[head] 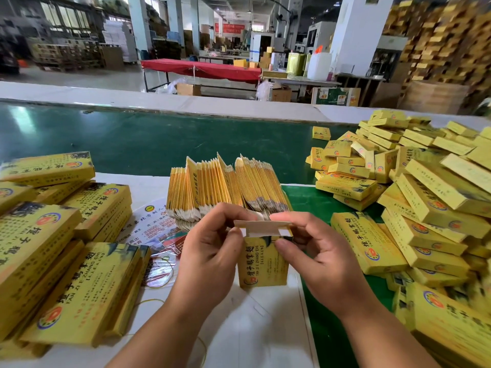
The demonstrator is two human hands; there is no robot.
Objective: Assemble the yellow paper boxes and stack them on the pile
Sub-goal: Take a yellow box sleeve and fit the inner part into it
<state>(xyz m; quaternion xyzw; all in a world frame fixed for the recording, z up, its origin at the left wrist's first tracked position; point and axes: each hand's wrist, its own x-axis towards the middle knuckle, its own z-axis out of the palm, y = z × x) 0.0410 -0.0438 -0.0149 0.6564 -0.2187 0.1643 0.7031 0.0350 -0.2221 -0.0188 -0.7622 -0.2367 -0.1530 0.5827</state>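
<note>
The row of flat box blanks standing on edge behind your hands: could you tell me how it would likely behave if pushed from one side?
The blanks stand unbound on edge and already lean in fanned groups, so they would probably topple or slide apart. Each looks like thin card, likely light and bendy.

Bright daylight, edges warped, perhaps blurred.

We count one yellow box [263,264] in two hands, one upright bundle of flat blanks [225,187], one heaped pile of assembled boxes [425,197] (too many to count), and one printed leaflet [156,229].
</note>
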